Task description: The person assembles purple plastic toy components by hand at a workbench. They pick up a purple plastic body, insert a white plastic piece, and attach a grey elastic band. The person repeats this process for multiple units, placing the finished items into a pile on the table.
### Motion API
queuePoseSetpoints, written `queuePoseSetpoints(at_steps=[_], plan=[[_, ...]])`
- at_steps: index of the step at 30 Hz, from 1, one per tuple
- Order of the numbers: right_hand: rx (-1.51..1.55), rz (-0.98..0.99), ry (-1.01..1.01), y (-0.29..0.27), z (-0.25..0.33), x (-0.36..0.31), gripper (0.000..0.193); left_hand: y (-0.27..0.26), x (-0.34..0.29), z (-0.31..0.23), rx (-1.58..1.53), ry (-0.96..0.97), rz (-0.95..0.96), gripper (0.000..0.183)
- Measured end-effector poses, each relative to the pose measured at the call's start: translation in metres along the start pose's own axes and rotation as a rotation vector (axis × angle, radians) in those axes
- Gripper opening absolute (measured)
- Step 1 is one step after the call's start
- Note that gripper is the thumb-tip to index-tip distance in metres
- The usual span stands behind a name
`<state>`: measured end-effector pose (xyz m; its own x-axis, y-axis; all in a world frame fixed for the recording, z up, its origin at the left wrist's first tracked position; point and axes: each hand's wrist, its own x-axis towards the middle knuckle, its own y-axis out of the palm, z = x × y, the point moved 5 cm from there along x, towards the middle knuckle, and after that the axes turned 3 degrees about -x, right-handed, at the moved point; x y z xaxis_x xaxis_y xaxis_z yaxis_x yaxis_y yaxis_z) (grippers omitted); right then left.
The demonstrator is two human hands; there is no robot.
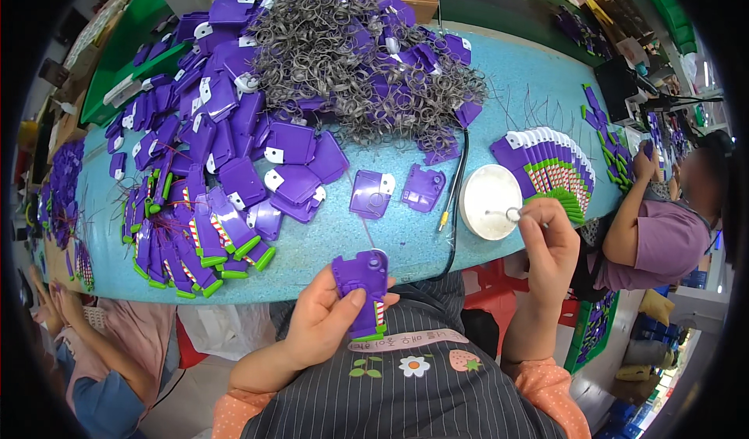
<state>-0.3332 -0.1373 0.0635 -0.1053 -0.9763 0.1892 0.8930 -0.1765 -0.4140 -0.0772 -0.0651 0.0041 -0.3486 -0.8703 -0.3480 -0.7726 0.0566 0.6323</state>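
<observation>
Left of the left grip, purple parts point(212, 219) with green ends crowd the counter point(413, 240) toward its near edge; the left grip point(324, 322) is closed, thumb over fingers, on a purple housing point(357, 277) at its upper right, seemingly light, stiff and smooth, best held by its sides, clear of the wire point(366, 232) at its top. Beyond that housing, modest room runs rightward to a black cable point(460, 175); then a white dish point(480, 193) sits just left of the right grip point(550, 240), whose fingertips pinch a small ring-like piece point(512, 214), probably light and easily dropped, with fanned parts point(538, 166) beyond.
</observation>
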Motion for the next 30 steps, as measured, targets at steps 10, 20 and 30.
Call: queuePoseSetpoints(at_steps=[10, 20, 30], plan=[[0.571, 0.601, 0.098, 0.095, 0.024, -0.038, 0.006, 0.024, -0.003, -0.005, -0.004, 0.067, 0.121, 0.036], [0.606, 0.686, 0.379, 0.097, 0.009, -0.046, 0.013, 0.013, -0.002, 0.0, 0.286, -0.01, 0.226, 0.034], [0.672, 1.334, 0.659, 0.106, 0.003, -0.037, 0.02, 0.012, -0.005, 0.004, 0.507, -0.036, 0.486, 0.023]])
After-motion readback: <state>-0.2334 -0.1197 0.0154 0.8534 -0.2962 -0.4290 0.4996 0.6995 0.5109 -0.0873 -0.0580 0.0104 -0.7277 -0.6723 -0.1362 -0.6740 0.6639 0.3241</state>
